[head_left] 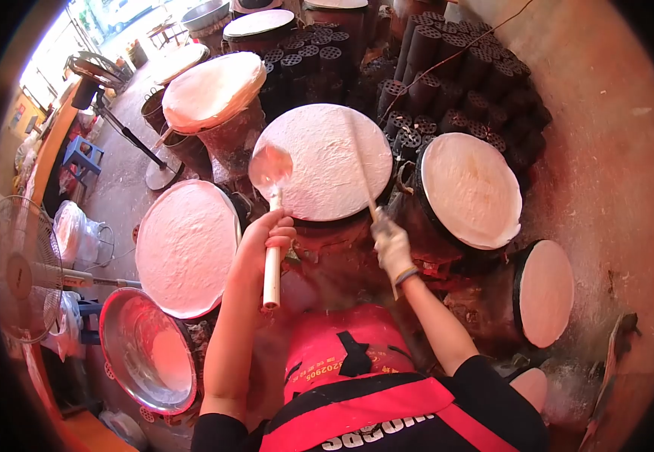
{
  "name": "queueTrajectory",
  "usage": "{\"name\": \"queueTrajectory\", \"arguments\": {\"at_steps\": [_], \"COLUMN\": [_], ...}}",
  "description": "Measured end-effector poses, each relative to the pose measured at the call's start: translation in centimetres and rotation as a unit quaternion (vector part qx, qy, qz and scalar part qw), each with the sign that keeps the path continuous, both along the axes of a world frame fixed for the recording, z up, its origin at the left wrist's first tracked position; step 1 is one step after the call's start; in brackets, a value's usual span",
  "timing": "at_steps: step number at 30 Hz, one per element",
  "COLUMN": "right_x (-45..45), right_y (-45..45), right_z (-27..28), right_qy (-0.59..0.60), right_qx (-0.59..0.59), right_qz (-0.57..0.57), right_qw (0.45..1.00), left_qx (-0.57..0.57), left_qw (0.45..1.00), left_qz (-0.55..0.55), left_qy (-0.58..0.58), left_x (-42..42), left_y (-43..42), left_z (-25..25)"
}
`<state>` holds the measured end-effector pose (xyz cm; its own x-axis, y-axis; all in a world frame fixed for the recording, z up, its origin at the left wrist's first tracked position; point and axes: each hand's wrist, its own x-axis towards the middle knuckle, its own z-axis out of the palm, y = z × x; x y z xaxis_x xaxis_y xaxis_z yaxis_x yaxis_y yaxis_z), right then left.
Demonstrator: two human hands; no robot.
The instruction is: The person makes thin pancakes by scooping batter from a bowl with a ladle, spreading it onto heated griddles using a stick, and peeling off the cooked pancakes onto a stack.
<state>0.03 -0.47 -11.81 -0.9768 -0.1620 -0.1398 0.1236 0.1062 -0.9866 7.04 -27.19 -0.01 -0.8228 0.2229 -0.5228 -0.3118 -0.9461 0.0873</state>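
Note:
My left hand is closed round the pale handle of a ladle, whose shiny round head hangs over the left edge of a sheet of white batter. This sheet covers a round griddle straight ahead of me. My right hand, in a light glove, grips a long thin spatula. Its narrow blade lies across the right part of the same sheet, slightly blurred; whether it touches cannot be made out. To the left is another batter-covered griddle, and to the right a further one.
A metal basin with pale batter stands at lower left, near a standing fan. Honeycomb coal briquettes are stacked behind the griddles. A domed pale sheet tops a stove at upper left; another griddle sits at right.

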Motion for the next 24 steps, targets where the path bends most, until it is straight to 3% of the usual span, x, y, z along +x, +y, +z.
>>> {"name": "queueTrajectory", "arguments": {"at_steps": [1,2,4,6,9,10,12,13,16,20,22,24], "right_x": [2.7,5.1,9.8,11.2,7.0,4.5,-1.5,-4.5,-9.3,-14.3,-15.9,-17.2], "right_y": [-0.7,-0.8,-2.1,-2.3,-0.6,0.3,2.9,4.4,5.6,7.8,9.5,11.1], "right_z": [-1.3,-2.1,0.8,2.9,1.6,4.7,5.0,3.7,7.2,6.2,6.0,6.3], "right_qy": [0.133,0.118,0.029,-0.008,0.149,0.155,0.224,0.300,0.193,0.112,0.076,0.139], "right_qx": [0.098,0.167,0.175,0.112,0.146,0.166,0.427,0.479,0.552,0.559,0.484,0.477], "right_qz": [0.020,0.072,0.179,0.213,0.070,0.056,0.013,-0.014,-0.028,-0.043,-0.030,-0.034], "right_qw": [0.986,0.976,0.968,0.971,0.976,0.972,0.876,0.825,0.810,0.821,0.871,0.867], "left_qx": [0.026,0.025,-0.001,-0.049,-0.010,0.019,0.051,0.061,0.078,0.099,0.118,0.100], "left_qw": [0.999,0.999,0.997,0.997,0.998,0.996,0.993,0.992,0.990,0.985,0.982,0.982], "left_qz": [-0.016,-0.019,-0.031,-0.040,-0.013,0.022,0.050,0.063,0.094,0.131,0.144,0.154], "left_qy": [-0.039,-0.035,-0.064,-0.044,-0.061,-0.083,-0.093,-0.093,-0.069,-0.047,-0.036,-0.038], "left_x": [0.1,0.5,3.2,6.5,10.3,11.3,12.8,13.1,13.0,10.1,8.5,6.7], "left_y": [-0.6,-1.1,-0.9,-0.9,-0.4,0.3,0.8,1.1,2.4,5.1,6.1,7.2], "left_z": [-0.1,0.0,-0.5,-1.8,-2.4,-1.9,-3.1,-3.1,-2.5,1.1,2.0,2.7]}}
